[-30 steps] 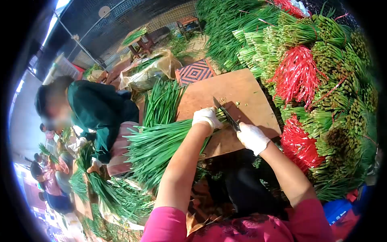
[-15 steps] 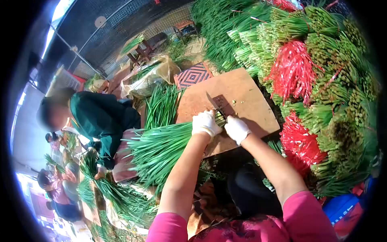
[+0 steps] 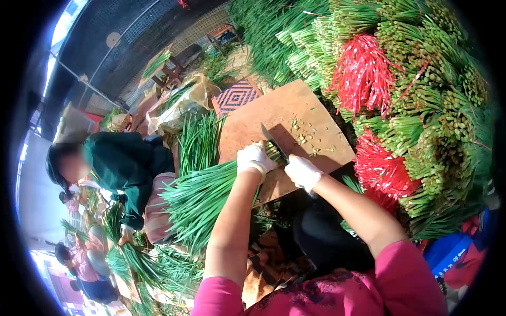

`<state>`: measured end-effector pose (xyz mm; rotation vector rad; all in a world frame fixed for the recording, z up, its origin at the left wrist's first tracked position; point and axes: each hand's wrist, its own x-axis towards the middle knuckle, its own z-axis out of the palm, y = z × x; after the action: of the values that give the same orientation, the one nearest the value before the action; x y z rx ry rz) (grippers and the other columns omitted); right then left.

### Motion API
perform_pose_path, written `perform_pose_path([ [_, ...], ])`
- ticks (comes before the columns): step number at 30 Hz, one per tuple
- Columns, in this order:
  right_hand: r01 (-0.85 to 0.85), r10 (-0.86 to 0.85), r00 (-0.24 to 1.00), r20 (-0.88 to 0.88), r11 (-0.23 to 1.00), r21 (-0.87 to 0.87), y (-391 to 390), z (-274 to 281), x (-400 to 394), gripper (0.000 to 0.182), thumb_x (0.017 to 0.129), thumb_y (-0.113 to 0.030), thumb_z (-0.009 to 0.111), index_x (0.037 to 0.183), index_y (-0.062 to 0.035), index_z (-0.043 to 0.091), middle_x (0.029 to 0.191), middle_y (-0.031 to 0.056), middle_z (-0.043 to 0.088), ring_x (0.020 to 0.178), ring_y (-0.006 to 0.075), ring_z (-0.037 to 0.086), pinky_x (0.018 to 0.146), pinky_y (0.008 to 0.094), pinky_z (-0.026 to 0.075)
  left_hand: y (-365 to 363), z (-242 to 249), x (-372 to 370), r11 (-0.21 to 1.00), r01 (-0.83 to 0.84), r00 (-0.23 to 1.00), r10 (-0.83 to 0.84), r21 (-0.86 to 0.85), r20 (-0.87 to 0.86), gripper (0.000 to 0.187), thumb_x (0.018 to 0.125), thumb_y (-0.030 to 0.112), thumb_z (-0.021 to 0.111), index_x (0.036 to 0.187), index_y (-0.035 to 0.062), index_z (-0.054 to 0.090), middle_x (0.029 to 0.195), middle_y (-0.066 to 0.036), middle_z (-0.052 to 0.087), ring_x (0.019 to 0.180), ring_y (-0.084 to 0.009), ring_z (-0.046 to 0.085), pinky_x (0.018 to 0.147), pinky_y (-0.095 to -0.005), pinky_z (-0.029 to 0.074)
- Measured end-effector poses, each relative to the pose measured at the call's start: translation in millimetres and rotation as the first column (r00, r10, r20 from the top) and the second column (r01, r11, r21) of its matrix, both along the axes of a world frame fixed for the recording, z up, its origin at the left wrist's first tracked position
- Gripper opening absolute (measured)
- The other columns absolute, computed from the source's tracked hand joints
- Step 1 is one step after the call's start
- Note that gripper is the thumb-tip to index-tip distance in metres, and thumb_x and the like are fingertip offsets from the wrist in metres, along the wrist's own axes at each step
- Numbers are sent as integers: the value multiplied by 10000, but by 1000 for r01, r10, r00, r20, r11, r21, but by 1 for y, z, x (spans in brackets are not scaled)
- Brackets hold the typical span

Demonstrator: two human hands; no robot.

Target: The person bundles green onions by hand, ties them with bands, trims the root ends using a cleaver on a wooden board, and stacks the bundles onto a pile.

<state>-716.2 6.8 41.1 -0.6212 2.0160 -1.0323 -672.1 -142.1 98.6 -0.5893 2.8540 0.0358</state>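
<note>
In a white glove, my left hand (image 3: 255, 159) is closed around a thick bunch of garlic chives (image 3: 205, 196) lying over the near edge of a wooden board (image 3: 298, 100). The leaves fan out to the left, and the pale stem ends point right. My right hand (image 3: 304, 174), gloved too, grips a knife (image 3: 267, 136), its handle mostly hidden in the fist. The blade runs across the board right beside the stem ends. Small cut stem pieces (image 3: 304, 138) lie scattered on the board beyond the knife.
More loose chives (image 3: 200, 139) lie left of the board. Tied bundles (image 3: 421, 121) are piled high at the right, with red plastic strips (image 3: 363, 71) hanging over them. A person in a dark green top (image 3: 118, 163) sits close on the left, handling greens. A patterned mat (image 3: 237, 96) lies behind.
Many more cut stem pieces now lie on the board. The knife is at the stem ends in both frames. The whole view has shifted slightly, so everything appears further left.
</note>
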Motion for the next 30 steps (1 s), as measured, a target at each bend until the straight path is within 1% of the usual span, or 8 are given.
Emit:
perform_pose_path([
  [6, 161, -168, 921, -351, 986, -50, -14, -15, 3, 265, 813, -197, 447, 947, 2, 559, 885, 247, 622, 828, 412, 598, 717, 476, 463, -2, 8, -4, 999, -33, 999, 32, 29, 33, 812, 602, 480, 695, 1261, 70, 457, 1143, -173, 579, 1061, -290, 563, 887, -369, 450],
  [10, 249, -136, 846, 515, 955, -158, 57, -19, -15, 146, 808, -128, 504, 915, -29, 515, 557, 109, 535, 392, 181, 507, 397, 312, 416, -37, -13, 18, 938, -107, 990, 129, 329, -48, 1064, 693, 572, 661, 1439, 77, 85, 1237, -198, 519, 1093, -285, 546, 917, -374, 432],
  [13, 168, -179, 642, -745, 982, -91, 68, -15, -27, 280, 767, -161, 619, 1021, -70, 545, 852, 114, 607, 779, 250, 603, 689, 351, 493, -52, 15, 39, 878, -316, 948, 273, 359, 166, 834, 812, 618, 467, 1420, 109, 207, 1252, -192, 512, 1140, -322, 510, 946, -376, 393],
  [16, -2, -195, 505, -841, 974, -228, 67, 20, -8, 316, 752, -151, 616, 1060, -85, 596, 917, 105, 607, 883, 269, 580, 766, 362, 476, -58, 19, 56, 967, -185, 981, 172, 177, 87, 860, 785, 717, 365, 1366, 83, 344, 1167, -186, 572, 1116, -312, 532, 993, -442, 323],
  [18, -98, -10, 977, -212, 863, -496, 54, -35, 2, 205, 822, -172, 570, 975, -58, 646, 873, 54, 656, 754, 148, 613, 638, 282, 480, -42, 29, 62, 986, -143, 989, 140, 82, 41, 849, 764, 737, 373, 1286, 72, 459, 1086, -167, 622, 1088, -303, 552, 1011, -488, 271],
  [20, 246, -2, 782, 623, 920, -305, 40, -24, 31, 241, 881, -235, 545, 1009, -37, 598, 913, 94, 666, 738, 166, 628, 623, 296, 490, -26, 42, 63, 1000, 11, 995, -8, -25, 96, 804, 755, 729, 401, 1198, 73, 542, 1048, -163, 634, 1028, -305, 581, 995, -472, 292],
  [24, 615, -130, 350, 928, 779, -122, -10, -62, 56, 111, 855, -160, 527, 932, -83, 508, 852, 101, 611, 758, 251, 637, 664, 400, 518, -25, 39, 77, 940, -51, 997, 28, 336, 74, 720, 633, 611, 653, 1080, 49, 596, 957, -186, 646, 962, -321, 600, 864, -362, 433],
  [30, 640, -122, 334, 935, 758, -130, -27, -72, 60, 45, 794, -129, 525, 836, -122, 540, 764, 12, 580, 635, 167, 570, 571, 333, 512, -24, 40, 103, 943, -22, 982, -41, 332, 183, 1257, 523, 541, 762, 1408, -31, 79, 1172, -262, 526, 1055, -361, 547, 911, -356, 432],
])
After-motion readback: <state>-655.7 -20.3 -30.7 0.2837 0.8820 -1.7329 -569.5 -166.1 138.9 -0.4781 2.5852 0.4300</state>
